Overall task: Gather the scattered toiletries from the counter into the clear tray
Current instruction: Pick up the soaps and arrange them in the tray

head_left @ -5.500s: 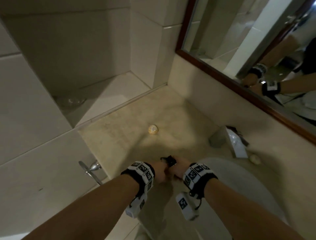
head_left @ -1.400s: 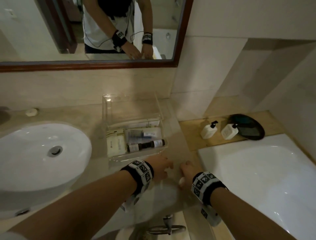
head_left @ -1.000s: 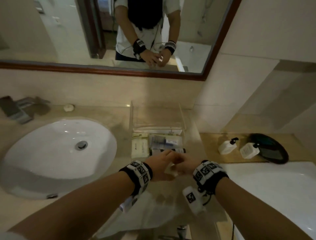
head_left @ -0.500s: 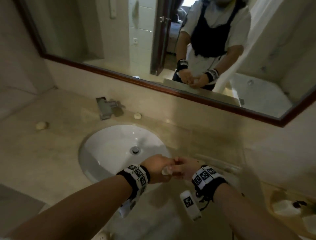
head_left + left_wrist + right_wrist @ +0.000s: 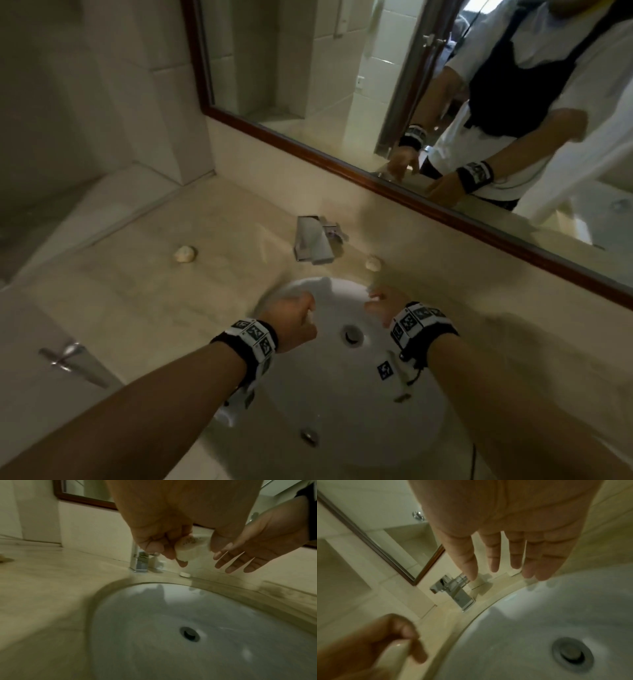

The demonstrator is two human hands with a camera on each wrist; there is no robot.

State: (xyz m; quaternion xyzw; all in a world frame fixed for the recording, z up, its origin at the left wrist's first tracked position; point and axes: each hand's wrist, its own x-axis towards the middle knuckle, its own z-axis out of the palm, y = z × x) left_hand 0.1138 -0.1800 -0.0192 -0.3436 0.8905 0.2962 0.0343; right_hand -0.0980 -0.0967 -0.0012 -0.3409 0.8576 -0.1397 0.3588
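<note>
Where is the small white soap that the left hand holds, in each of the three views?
Head: soap peeks from the left hand, left of centre over the sink.
Left wrist: upper centre, pinched in the fingers.
Right wrist: bottom left, blurred, in that hand.
Shared landmark: the faucet.
</note>
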